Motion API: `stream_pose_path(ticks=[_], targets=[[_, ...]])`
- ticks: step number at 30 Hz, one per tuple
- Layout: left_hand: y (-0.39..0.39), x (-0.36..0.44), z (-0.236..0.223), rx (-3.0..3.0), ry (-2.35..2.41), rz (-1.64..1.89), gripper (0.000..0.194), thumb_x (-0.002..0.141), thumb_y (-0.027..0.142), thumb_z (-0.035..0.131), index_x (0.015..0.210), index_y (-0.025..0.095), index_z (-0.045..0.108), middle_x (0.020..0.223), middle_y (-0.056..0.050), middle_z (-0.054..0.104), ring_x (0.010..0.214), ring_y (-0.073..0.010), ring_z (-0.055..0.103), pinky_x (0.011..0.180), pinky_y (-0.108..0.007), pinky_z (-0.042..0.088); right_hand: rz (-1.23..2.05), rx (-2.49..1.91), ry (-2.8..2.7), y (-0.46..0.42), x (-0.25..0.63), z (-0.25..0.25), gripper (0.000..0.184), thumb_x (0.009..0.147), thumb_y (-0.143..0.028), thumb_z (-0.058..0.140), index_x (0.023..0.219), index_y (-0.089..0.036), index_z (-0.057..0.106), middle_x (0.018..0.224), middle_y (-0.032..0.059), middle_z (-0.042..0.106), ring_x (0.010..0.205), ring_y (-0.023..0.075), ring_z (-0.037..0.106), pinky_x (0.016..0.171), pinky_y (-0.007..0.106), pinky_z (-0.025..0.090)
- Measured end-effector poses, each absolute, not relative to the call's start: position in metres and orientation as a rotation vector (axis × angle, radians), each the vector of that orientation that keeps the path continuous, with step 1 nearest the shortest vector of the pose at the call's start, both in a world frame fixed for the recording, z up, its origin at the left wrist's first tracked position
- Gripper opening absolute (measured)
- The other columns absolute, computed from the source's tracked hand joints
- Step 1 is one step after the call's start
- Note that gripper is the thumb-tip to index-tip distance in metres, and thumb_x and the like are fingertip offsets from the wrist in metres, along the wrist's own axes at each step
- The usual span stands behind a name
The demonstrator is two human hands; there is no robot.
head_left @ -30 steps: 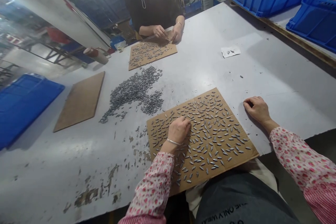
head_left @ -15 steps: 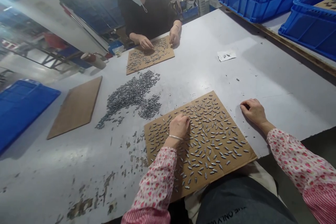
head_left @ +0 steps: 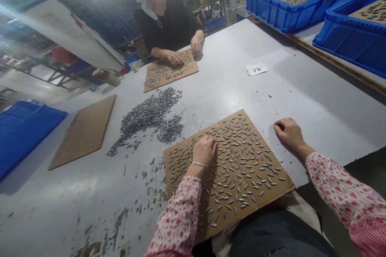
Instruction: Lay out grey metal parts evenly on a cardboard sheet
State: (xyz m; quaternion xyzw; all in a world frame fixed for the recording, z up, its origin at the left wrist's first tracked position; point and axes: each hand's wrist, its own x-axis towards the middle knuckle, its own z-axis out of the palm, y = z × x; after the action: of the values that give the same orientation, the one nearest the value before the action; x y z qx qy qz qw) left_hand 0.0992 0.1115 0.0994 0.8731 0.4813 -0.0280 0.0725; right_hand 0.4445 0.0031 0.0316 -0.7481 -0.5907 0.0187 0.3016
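Observation:
A cardboard sheet [head_left: 271, 186] lies at the near edge of the grey table [head_left: 316, 100], covered with several small grey oval metal pieces [head_left: 241, 168]. My left hand [head_left: 205, 150] rests on the sheet's left part, its fingers curled down onto the pieces; what they hold, if anything, is hidden. My right hand [head_left: 288, 131] lies on the bare table just right of the sheet, fingers curled under. A loose heap of the same metal pieces [head_left: 147, 118] sits beyond the sheet to the left.
Across the table a person in black works with both hands on a second cardboard sheet [head_left: 169, 72]. A bare cardboard sheet [head_left: 84, 130] lies at left. Blue crates [head_left: 289, 2] with metal pieces stand at the back right, another blue crate [head_left: 21, 130] at far left. A small white paper [head_left: 256, 69] lies mid-table.
The view has tilted, shifting everything slightly down in the picture. My hands stay almost in place. The person opposite has moved both hands across their sheet.

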Motion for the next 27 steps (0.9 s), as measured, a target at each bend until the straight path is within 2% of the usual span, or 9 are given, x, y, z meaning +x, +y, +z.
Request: stream_pose_path(ticks=[4, 13, 22, 27], targets=[[0.115, 0.104, 0.105, 2.608, 1.471, -0.023, 0.022, 0.091, 0.029, 0.045, 0.093, 0.022, 0.066, 0.092, -0.005, 0.063, 0.085, -0.0167, 0.059, 0.070, -0.025, 0.042, 0.055, -1.977, -1.567, 0.003, 0.444, 0.031, 0.015, 0.084, -0.029, 0.052, 0.076, -0.022, 0.063, 0.079, 0.0056, 0.066, 0.081, 0.0233, 0.055, 0.075, 0.036, 0.043], [0.123, 0.119, 0.105, 2.640, 1.403, -0.236, 0.022, 0.090, 0.028, 0.046, 0.091, 0.021, 0.068, 0.094, -0.006, 0.062, 0.090, -0.0190, 0.059, 0.071, -0.027, 0.043, 0.064, -1.976, -1.570, 0.003, 0.444, 0.030, 0.015, 0.085, -0.029, 0.051, 0.077, -0.022, 0.063, 0.081, 0.0063, 0.066, 0.082, 0.0238, 0.055, 0.077, 0.037, 0.042], [0.121, 0.124, 0.109, 2.621, 1.402, -0.121, 0.018, 0.090, 0.028, 0.049, 0.093, 0.022, 0.066, 0.094, -0.005, 0.062, 0.090, -0.0178, 0.058, 0.071, -0.025, 0.042, 0.071, -1.981, -1.561, 0.003, 0.443, 0.032, 0.016, 0.085, -0.029, 0.052, 0.075, -0.022, 0.062, 0.081, 0.0059, 0.066, 0.082, 0.0228, 0.055, 0.075, 0.035, 0.042], [0.120, 0.131, 0.109, 2.698, 1.325, -0.212, 0.024, 0.092, 0.027, 0.045, 0.089, 0.021, 0.068, 0.091, -0.006, 0.061, 0.088, -0.0181, 0.058, 0.069, -0.025, 0.041, 0.078, -1.985, -1.550, 0.003, 0.442, 0.033, 0.016, 0.085, -0.028, 0.052, 0.076, -0.021, 0.063, 0.080, 0.0060, 0.066, 0.083, 0.0228, 0.055, 0.075, 0.035, 0.042]])
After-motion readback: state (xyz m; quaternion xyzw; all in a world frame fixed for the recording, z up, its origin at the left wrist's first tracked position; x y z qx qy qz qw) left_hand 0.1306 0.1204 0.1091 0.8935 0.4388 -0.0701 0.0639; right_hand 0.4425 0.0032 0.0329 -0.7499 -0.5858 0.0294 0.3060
